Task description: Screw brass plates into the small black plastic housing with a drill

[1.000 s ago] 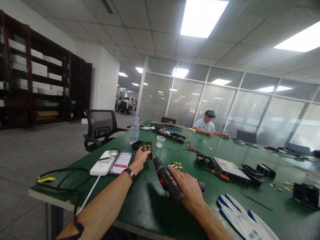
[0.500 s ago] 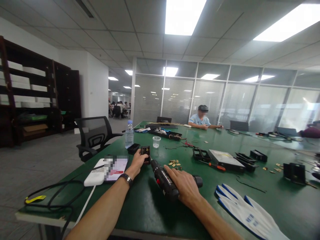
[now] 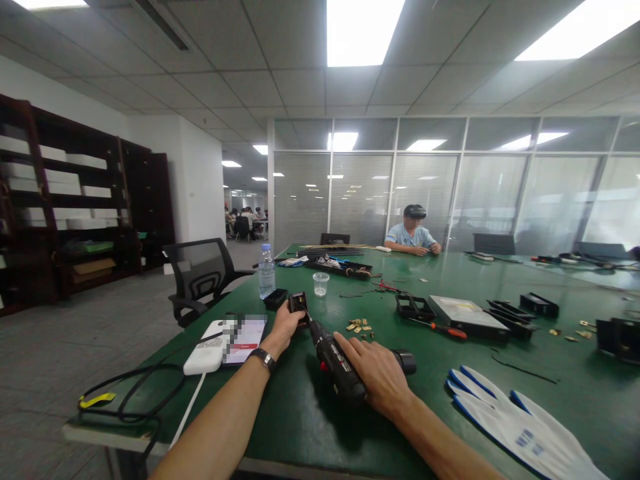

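My right hand [image 3: 377, 373] is wrapped round a black cordless drill [image 3: 337, 363], which points away and to the left. Its bit tip reaches the small black box-shaped part [image 3: 298, 304], though I cannot tell whether it sits in a screw. Fingers of my left hand [image 3: 283, 331] grip that black part, tilted so its hollow side shows brassy bits within. Just left of it lies another black box-shaped part [image 3: 276, 299]. Several small brass pieces [image 3: 360, 326] are scattered on the table beyond the drill.
Around my hands on the green table [image 3: 280, 427] are a water bottle [image 3: 267, 273], a plastic cup [image 3: 321, 285], a phone [image 3: 245, 341], a white power bank [image 3: 206, 350], a screwdriver [image 3: 450, 331], a metal-topped box [image 3: 467, 317] and a glove [image 3: 520, 420]. A person [image 3: 413, 233] sits opposite.
The whole view has shifted slightly, so things appear farther right. Both hands keep their hold on the drill and the black part. The person opposite has drawn their hands together.
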The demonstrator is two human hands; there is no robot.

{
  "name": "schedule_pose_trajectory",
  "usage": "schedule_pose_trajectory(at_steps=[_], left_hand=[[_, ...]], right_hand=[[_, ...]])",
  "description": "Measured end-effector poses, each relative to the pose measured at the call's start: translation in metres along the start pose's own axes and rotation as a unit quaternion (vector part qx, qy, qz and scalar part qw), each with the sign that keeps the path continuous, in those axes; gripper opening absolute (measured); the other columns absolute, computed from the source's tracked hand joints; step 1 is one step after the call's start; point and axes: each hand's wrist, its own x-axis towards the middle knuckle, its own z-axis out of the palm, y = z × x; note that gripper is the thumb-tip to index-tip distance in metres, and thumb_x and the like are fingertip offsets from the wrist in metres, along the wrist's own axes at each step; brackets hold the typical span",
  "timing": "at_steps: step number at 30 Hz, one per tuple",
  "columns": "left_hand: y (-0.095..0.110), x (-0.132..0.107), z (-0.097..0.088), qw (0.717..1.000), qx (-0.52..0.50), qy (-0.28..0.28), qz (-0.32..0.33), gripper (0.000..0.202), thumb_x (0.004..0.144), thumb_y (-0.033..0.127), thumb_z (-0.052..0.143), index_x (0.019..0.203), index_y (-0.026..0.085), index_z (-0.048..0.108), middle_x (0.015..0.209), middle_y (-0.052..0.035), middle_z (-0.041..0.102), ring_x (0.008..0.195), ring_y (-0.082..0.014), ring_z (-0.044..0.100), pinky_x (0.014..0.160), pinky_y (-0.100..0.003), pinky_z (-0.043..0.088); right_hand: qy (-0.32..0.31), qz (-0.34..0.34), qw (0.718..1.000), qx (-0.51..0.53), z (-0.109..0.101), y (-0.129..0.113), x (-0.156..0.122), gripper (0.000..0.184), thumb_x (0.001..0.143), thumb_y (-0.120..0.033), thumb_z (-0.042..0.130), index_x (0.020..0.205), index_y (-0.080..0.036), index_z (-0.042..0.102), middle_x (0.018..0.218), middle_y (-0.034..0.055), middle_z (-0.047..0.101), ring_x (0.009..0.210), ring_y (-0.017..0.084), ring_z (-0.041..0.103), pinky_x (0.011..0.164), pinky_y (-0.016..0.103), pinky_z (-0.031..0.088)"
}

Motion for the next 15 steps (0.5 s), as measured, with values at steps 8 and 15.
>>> schedule_pose_trajectory(at_steps=[8, 15], left_hand=[[-0.001, 0.0009, -0.0006, 1.0, 0.014, -0.015, 0.023, 0.038, 0.066, 0.015, 0.071, 0.104, 0.015, 0.064, 0.096, -0.0088, 0.07, 0.081, -0.0196, 0.067, 0.071, -0.03, 0.055], [-0.0086, 0.0082, -0.0029, 1.0, 0.006, -0.005, 0.021, 0.036, 0.067, 0.019, 0.073, 0.102, 0.013, 0.066, 0.094, -0.01, 0.071, 0.08, -0.02, 0.067, 0.074, -0.031, 0.054]], right_hand=[[-0.009, 0.006, 1.0, 0.01, 0.0019, 0.0018, 0.0, 0.072, 0.085, -0.025, 0.056, 0.151, -0.022, 0.029, 0.118, 0.0079, 0.063, 0.098, 0.025, 0.059, 0.082, 0.036, 0.042], [-0.021, 0.009, 1.0, 0.006, 0.0003, 0.0011, 0.0005, 0.069, 0.087, -0.026, 0.055, 0.152, -0.022, 0.03, 0.119, 0.0084, 0.062, 0.1, 0.025, 0.059, 0.085, 0.036, 0.042]])
